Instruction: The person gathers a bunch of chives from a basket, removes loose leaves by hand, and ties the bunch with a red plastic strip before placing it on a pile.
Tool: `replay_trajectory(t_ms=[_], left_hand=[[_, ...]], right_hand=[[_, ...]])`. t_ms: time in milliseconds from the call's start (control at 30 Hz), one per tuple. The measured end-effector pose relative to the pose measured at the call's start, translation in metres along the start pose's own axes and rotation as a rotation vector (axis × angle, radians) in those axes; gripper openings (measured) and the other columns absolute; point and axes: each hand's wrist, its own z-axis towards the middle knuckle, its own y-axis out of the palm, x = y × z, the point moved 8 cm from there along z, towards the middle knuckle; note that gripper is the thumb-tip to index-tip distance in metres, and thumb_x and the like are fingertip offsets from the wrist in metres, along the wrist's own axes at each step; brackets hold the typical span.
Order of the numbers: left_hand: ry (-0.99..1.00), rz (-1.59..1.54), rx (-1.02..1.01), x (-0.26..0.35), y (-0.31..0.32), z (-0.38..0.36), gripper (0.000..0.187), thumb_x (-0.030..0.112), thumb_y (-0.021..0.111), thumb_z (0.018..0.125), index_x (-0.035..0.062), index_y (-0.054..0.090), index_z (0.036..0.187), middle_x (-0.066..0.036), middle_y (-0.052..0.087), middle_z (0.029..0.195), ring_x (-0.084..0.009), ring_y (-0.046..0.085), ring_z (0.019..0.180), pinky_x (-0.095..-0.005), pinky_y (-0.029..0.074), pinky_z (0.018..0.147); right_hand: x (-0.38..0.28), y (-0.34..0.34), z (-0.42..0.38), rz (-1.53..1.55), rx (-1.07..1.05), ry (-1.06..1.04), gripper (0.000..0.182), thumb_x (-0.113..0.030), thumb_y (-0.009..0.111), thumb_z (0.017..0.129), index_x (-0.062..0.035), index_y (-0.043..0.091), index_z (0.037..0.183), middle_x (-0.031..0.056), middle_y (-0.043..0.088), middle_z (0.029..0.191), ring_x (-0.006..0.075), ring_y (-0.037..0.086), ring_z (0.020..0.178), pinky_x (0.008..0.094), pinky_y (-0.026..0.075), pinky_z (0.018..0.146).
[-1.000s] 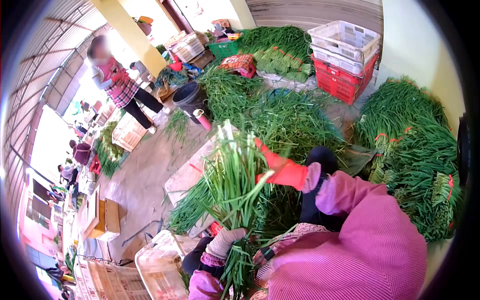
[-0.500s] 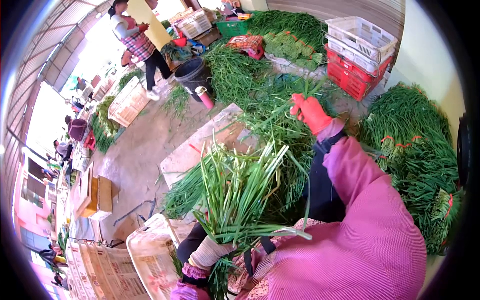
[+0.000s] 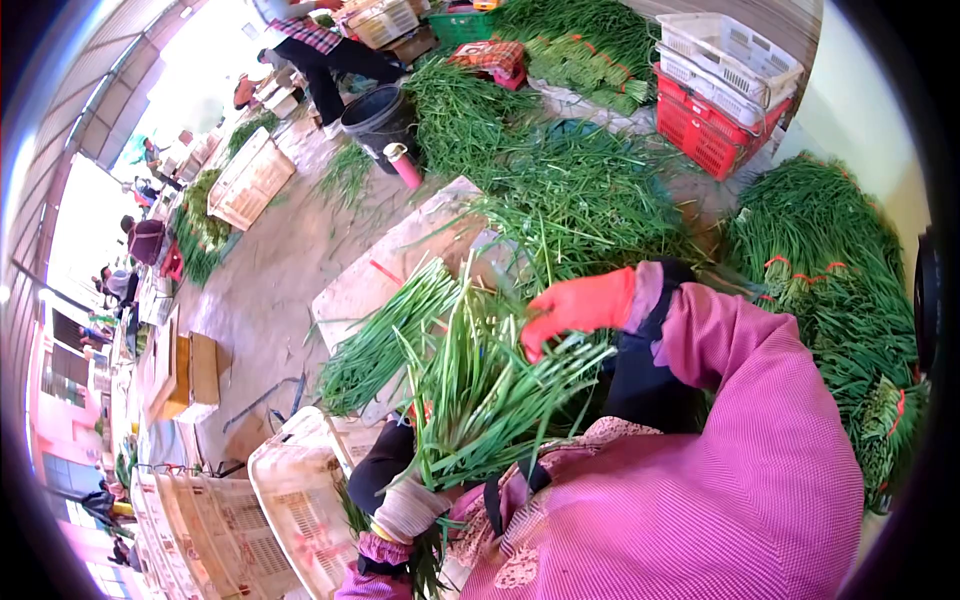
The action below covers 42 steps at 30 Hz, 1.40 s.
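Observation:
Long green stalks (image 3: 470, 380) stand in a loose bunch over my lap, with my left hand (image 3: 412, 505) wrapped round their lower part in a pale knitted glove. My right hand (image 3: 578, 308), in an orange-red glove, reaches over the top right of this bunch. Its fingers are bent among the stalk ends, and what they pinch, if anything, is hidden. Beside the bunch, a tidy bundle of stalks (image 3: 385, 340) lies on a pale board (image 3: 350, 290). Behind my right hand spreads a large loose heap of green stalks (image 3: 590, 200).
Tied bundles (image 3: 820, 290) are piled at the right. Red and white crates (image 3: 712, 125) stand at the back right. A dark bucket (image 3: 380, 125) and a pink bottle (image 3: 403, 165) are beyond the board. Pale crates (image 3: 300, 490) stand at the lower left. A person (image 3: 320, 65) bends near the bucket.
My right hand has come down and left from above the heap to the held bunch. The bunch leans more to the right. The person at the back has bent forward.

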Motion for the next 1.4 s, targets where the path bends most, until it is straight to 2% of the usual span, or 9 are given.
replay_trajectory(t_ms=[200,300,333,500,700,933,1100,1233,1400], left_hand=[[0.049,0.1,0.095,-0.002,-0.009,-0.012,0.046,0.006,0.07,0.082,0.0037,0.054,0.124,-0.005,0.068,0.107,-0.0151,0.065,0.093,-0.0283,0.052,0.083],[0.124,0.716,0.247,0.035,-0.015,-0.019,0.045,0.017,0.075,0.076,0.0085,0.058,0.117,-0.011,0.07,0.1,-0.0284,0.068,0.088,-0.0364,0.054,0.076],[0.067,0.704,0.268,0.033,-0.018,-0.02,0.046,0.018,0.075,0.075,0.0099,0.058,0.117,-0.012,0.069,0.097,-0.0313,0.067,0.085,-0.0378,0.054,0.072],[0.099,0.952,0.304,0.039,-0.018,-0.02,0.053,0.021,0.075,0.074,0.0104,0.055,0.122,-0.015,0.068,0.096,-0.0346,0.066,0.083,-0.0406,0.054,0.071],[0.026,1.149,0.377,0.037,-0.028,-0.04,0.072,0.035,0.074,0.073,0.0048,0.048,0.132,-0.014,0.065,0.087,-0.032,0.065,0.077,-0.0423,0.05,0.067],[0.181,1.264,0.458,0.05,-0.031,-0.056,0.071,0.027,0.075,0.071,0.0037,0.047,0.132,-0.015,0.065,0.092,-0.0328,0.064,0.081,-0.0438,0.051,0.071],[0.191,1.439,0.501,0.05,-0.034,-0.062,0.063,0.024,0.071,0.071,0.0073,0.052,0.128,-0.01,0.06,0.085,-0.0302,0.062,0.084,-0.0434,0.048,0.081],[0.283,1.481,0.514,0.053,-0.032,-0.064,0.062,0.02,0.069,0.072,0.0086,0.049,0.131,-0.01,0.058,0.089,-0.0315,0.06,0.085,-0.0443,0.047,0.079],[0.309,1.571,0.524,0.063,-0.031,-0.059,0.06,0.018,0.067,0.072,0.0099,0.051,0.129,-0.008,0.058,0.087,-0.0283,0.059,0.083,-0.0425,0.048,0.082]], right_hand=[[0.018,-0.087,-0.049,0.556,0.429,-0.045,0.029,-0.029,0.05,0.098,-0.0052,0.067,0.097,0.0035,0.065,0.098,0.0136,0.063,0.072,0.0256,0.049,0.064],[-0.015,-0.08,-0.05,0.161,0.448,-0.081,0.028,-0.028,0.055,0.096,-0.003,0.066,0.1,0.0052,0.065,0.094,0.0126,0.061,0.062,0.0248,0.047,0.055],[-0.002,-0.065,-0.037,0.463,0.397,0.045,0.029,-0.027,0.062,0.09,-0.0014,0.065,0.103,0.0057,0.065,0.091,0.0107,0.058,0.058,0.0245,0.045,0.051],[-0.008,0.028,0.012,0.218,-0.067,0.125,0.033,-0.037,0.072,0.084,-0.0051,0.066,0.086,0.0035,0.064,0.072,0.0066,0.05,0.049,0.0234,0.037,0.044],[0.004,0.033,-0.005,0.226,-0.13,0.273,0.034,-0.038,0.069,0.085,-0.0044,0.066,0.083,-0.0008,0.056,0.059,0.007,0.049,0.046,0.0235,0.036,0.042],[0.019,-0.098,-0.061,0.541,0.555,-0.059,0.039,-0.044,0.062,0.09,-0.0054,0.058,0.093,-0.0045,0.048,0.063,0.0027,0.042,0.047,0.0179,0.032,0.04],[-0.033,-0.106,-0.08,0.316,0.651,-0.086,0.031,-0.037,0.056,0.095,-0.0057,0.058,0.094,-0.0028,0.054,0.064,0.0053,0.048,0.048,0.019,0.037,0.045],[-0.056,-0.033,-0.04,0.073,0.305,0.243,0.046,-0.04,0.06,0.091,-0.0066,0.06,0.122,0.0041,0.067,0.077,0.0083,0.057,0.055,0.0203,0.04,0.048],[-0.053,0.043,0.003,0.14,-0.086,0.111,0.041,-0.034,0.075,0.081,-0.0169,0.067,0.117,0.0033,0.064,0.067,0.0083,0.057,0.053,0.0212,0.041,0.045]])
